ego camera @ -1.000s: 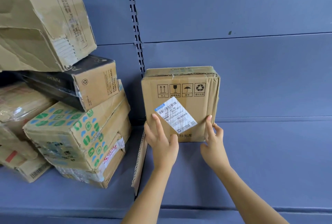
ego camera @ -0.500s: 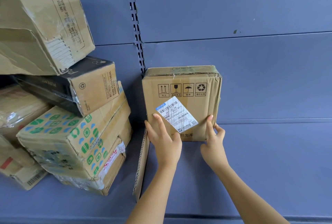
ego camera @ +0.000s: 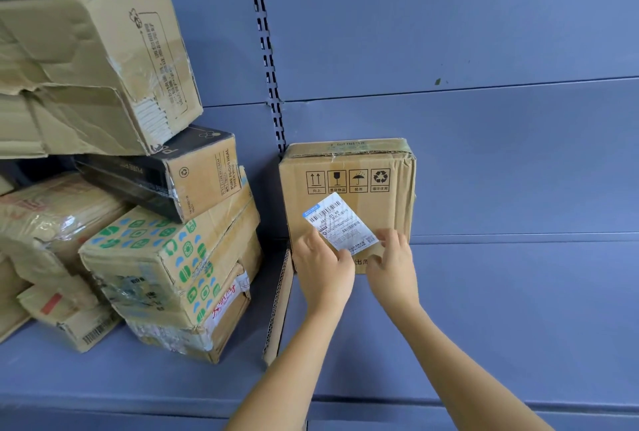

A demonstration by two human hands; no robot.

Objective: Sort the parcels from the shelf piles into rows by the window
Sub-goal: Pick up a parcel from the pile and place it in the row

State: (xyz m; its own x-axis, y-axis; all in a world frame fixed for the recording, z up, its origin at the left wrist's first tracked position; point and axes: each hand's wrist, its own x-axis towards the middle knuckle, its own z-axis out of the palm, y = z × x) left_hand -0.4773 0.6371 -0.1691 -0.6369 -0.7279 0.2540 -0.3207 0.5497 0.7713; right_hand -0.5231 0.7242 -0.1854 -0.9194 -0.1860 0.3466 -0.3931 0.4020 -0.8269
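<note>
While pressing low on the square brown cardboard box [ego camera: 387,212] — left hand [ego camera: 323,266] flat-fingered, right hand [ego camera: 392,268] blurred, cannot tell — risks toppling it toward six o'clock, top-first.

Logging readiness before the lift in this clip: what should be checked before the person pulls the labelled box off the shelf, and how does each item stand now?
1. Both hands on the box: ok. The left hand and right hand lie on the lower front of the labelled box.
2. Firm grip: cannot tell. The fingers are blurred.
3. Box apart from the parcel pile: ok. A gap shows between them.
4. Nothing stacked on the box: ok.
5. Path free on the left: not ok. A cardboard sheet stands on edge at the box's lower left corner and might snag or tip.
</note>
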